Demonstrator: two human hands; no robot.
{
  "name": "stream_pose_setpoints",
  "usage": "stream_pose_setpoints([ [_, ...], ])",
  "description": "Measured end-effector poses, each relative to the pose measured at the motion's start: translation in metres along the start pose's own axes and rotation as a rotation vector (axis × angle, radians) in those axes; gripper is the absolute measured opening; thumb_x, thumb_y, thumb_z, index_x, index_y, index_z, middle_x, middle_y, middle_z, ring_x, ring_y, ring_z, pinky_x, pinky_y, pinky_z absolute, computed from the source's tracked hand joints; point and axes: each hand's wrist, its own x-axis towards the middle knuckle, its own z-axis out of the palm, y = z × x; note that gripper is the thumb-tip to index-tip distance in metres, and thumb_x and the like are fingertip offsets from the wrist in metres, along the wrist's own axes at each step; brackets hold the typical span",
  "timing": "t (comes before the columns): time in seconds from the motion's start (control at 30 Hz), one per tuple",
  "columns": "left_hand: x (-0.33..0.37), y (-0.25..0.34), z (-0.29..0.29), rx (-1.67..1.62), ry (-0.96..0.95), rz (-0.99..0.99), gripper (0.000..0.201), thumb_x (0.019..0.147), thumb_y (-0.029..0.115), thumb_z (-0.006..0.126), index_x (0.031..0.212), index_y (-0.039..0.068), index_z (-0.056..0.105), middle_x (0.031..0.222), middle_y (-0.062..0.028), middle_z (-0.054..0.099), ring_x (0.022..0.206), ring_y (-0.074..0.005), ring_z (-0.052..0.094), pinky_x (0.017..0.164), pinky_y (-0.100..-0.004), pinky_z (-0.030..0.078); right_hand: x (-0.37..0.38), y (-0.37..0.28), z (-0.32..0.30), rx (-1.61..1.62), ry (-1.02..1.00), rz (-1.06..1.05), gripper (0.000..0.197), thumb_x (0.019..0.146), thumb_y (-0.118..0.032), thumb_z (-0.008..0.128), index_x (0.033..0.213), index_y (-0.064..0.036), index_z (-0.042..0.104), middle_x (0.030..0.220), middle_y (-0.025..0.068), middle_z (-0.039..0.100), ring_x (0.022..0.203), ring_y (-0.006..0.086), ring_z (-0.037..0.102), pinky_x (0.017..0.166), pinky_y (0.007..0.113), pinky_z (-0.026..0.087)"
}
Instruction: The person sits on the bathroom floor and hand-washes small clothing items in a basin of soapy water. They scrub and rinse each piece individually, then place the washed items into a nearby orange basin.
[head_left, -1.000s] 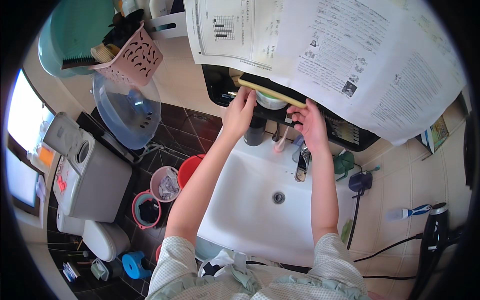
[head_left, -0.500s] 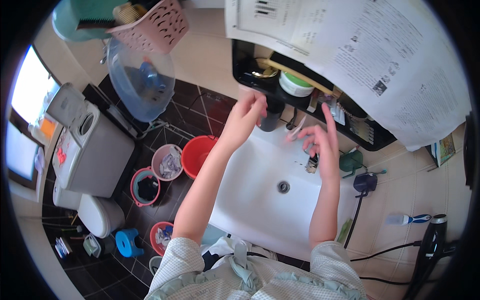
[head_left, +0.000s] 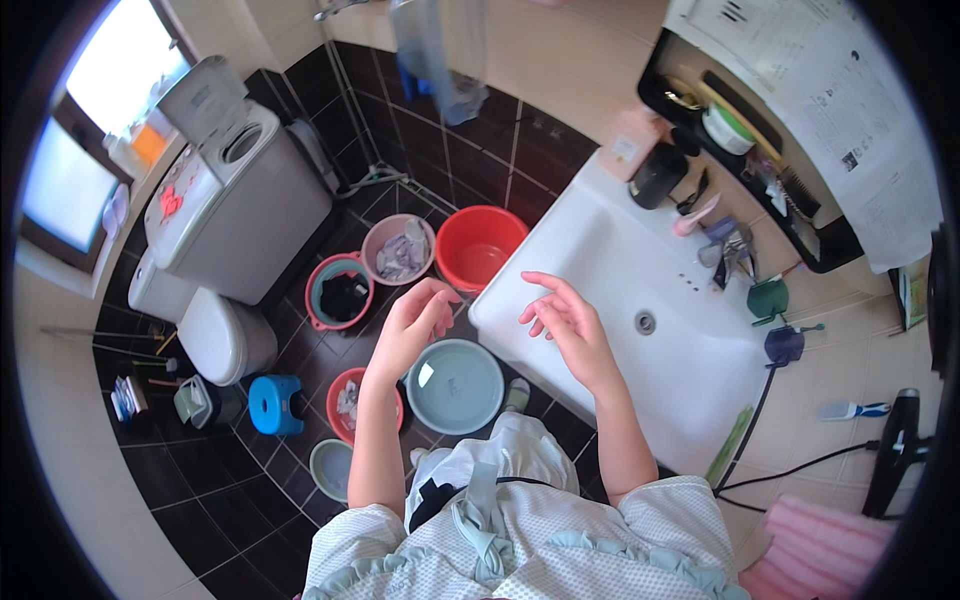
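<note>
Both hands hang bare in the air and hold nothing. My left hand (head_left: 416,322) is over the floor, its fingers loosely bent and apart, between a grey-blue basin (head_left: 456,388) and a pink bucket of pale clothes (head_left: 428,238). My right hand (head_left: 566,330) is over the near-left rim of the white washbasin (head_left: 590,270), open with its fingers spread. A round red tub (head_left: 480,250) stands on the floor beyond the hands. At the back of the washbasin are the metal faucet (head_left: 738,256), a black cup (head_left: 658,178) and a pink bottle (head_left: 634,142).
On the left stand a washing machine (head_left: 250,215) with its lid up, a toilet (head_left: 212,335) and a blue stool (head_left: 273,404). Several clothes buckets crowd the dark tiles. A black shelf (head_left: 690,140) overhangs the washbasin; a hair dryer (head_left: 893,455) hangs at right.
Both hands have drawn back from the rear of the washbasin toward me and left. The view has turned left, bringing the grey-blue basin into sight.
</note>
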Motion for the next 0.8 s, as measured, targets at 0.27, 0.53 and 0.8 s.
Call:
stream_pose_setpoints([
  [0.27,-0.143,-0.097,-0.143,-0.111,0.285,-0.086,0.02,0.09,0.021,0.044,0.087,0.005,0.055,0.066,0.0017,0.052,0.058,-0.003,0.046,0.05,-0.0172,0.035,-0.05,0.068,0.163,-0.169,-0.168,0.09,0.027,0.085,-0.021,0.05,0.108,-0.009,0.056,0.081,0.0051,0.063,0.071,0.0123,0.06,0.067,0.025,0.046],
  [0.53,-0.254,-0.194,-0.229,-0.176,0.571,-0.196,0.018,0.089,0.023,0.046,0.089,0.007,0.056,0.068,0.002,0.054,0.054,-0.0036,0.047,0.046,-0.0169,0.035,-0.082,0.14,0.303,-0.199,-0.368,0.27,0.025,0.086,-0.017,0.05,0.106,-0.004,0.057,0.086,0.006,0.061,0.072,0.01,0.055,0.069,0.024,0.046],
  [0.8,-0.329,-0.318,-0.254,-0.277,1.014,-0.379,0.017,0.088,0.021,0.049,0.097,0.007,0.055,0.075,0.0008,0.057,0.065,-0.0045,0.051,0.051,-0.0169,0.037,-0.083,0.212,0.383,-0.411,-0.613,0.284,0.024,0.083,-0.028,0.051,0.1,-0.0143,0.061,0.08,0.0058,0.064,0.073,0.017,0.062,0.066,0.03,0.047],
])
